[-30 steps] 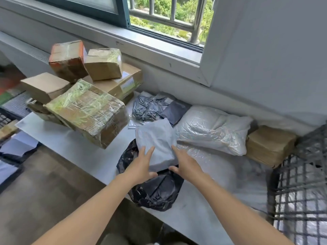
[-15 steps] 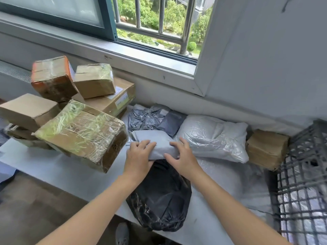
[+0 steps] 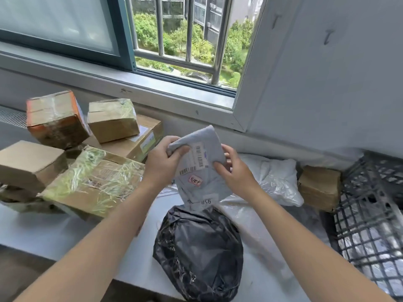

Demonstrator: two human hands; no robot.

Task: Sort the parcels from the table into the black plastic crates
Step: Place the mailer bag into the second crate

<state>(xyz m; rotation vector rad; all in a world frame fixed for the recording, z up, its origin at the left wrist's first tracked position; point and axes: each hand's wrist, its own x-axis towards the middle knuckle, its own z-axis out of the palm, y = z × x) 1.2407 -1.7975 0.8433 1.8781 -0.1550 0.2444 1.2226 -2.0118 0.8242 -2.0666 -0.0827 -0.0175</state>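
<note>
So the grey parcel wasn't lying on the black bag like half a second before. It was up in the air above it, label side (barcode plus a red sticker) facing the camera. Left hand gripped its top left corner, right hand pinched the right edge, thumb in front. The black crate sat at the table's right end, apart from the parcel.

grey mailer: aloft, labelled side showing | black bag: lying below | white bag: behind | boxes: piled left | crate: right
</note>
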